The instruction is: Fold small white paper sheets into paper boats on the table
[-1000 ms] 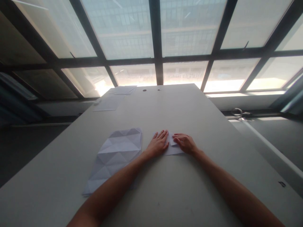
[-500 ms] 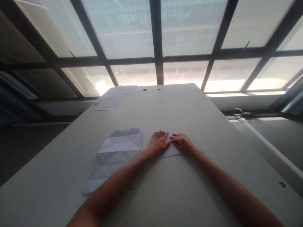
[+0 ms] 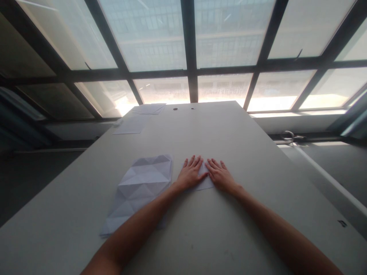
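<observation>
We've got left hand and right hand flat on the small white paper, worktop, our 12 o'clock, fingers extended, slightly spread, gripping nothing, creased paper at its 9 o'clock.

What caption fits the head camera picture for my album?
Left hand and right hand spread over white paper, with creased paper nearby.

A small white paper lies flat on the table, largely covered, its near edge showing.
</observation>
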`<state>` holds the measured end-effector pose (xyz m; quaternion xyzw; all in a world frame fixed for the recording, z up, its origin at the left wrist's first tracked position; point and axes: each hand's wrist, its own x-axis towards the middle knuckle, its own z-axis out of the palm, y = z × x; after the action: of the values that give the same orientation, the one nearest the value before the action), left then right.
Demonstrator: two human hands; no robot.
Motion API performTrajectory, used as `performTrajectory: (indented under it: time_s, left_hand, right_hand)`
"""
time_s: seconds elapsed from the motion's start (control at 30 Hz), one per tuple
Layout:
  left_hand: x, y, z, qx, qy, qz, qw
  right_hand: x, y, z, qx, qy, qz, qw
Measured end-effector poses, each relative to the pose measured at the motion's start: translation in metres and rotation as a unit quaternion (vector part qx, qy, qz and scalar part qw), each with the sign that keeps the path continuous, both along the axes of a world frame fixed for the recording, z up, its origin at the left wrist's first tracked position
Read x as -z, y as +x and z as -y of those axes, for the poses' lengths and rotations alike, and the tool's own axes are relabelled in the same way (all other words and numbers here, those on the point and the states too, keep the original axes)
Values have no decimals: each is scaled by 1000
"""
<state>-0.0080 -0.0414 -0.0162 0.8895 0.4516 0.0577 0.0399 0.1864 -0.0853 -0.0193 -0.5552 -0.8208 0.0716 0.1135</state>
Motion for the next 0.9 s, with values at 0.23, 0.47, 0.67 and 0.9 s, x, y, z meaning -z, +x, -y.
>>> performTrajectory:
  time_s: [0.23,0.47,0.67,0.9]
  left_hand:
    - [-4,-1,-2,47,-13,-7,999]
    - [-12,-1,1,142,-32,-4,989]
    - [-13,-1,4,144,-26,-12,989]
    - [-15,-1,3,151,-35,-16,988]
  right_hand:
    - [2,-2,0,62,-4,-5,998]
    - [7,-1,-3,165,11,-23,986]
    - [11,8,-6,231,26,-30,972]
    - [13,14,-8,246,38,-36,968]
